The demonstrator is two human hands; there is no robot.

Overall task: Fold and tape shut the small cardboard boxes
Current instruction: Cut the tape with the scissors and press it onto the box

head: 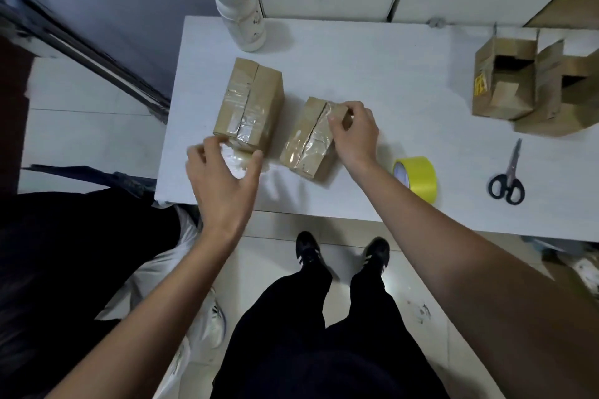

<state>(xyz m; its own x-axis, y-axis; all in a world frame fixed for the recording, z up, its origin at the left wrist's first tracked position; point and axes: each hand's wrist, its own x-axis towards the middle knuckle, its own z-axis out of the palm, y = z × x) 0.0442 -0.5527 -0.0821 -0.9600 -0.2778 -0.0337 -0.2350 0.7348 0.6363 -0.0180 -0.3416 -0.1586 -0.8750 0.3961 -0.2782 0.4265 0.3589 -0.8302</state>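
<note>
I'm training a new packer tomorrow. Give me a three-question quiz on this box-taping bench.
1. True or false: the scissors lie to the right of the yellow tape roll.
2. Which hand touches the smaller taped box? A) left hand B) right hand C) neither
3. Fill in: the open, untaped boxes stand at the table's far ____ corner.

Key: 1 true; 2 B; 3 right.

Matt cardboard box, glossy clear tape; matt white table.
</note>
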